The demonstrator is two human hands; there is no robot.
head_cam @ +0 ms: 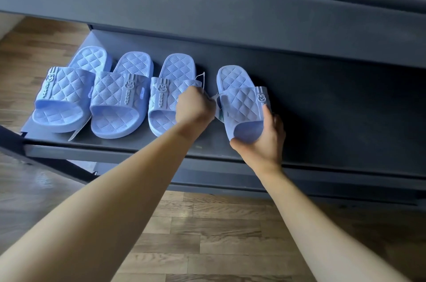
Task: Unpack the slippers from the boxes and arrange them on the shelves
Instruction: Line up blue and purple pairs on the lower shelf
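left hand [196, 108]: fingertips curled under, hidden; what they pinch unclear
third slipper [166, 88]: toe corner hidden beneath those fingers
fourth slipper [239, 97]: toe end covered by right hand [260, 141] fingers
strap lettering [128, 97]: unreadable

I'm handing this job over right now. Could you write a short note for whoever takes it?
Left hand: curled on the third slipper, at its strap; grip unclear.
Right hand: grips the fourth slipper at its toe end.
Done: First slipper and second slipper stand side by side on the shelf, third beside them.
Remaining: settle the fourth in line. No boxes in view.
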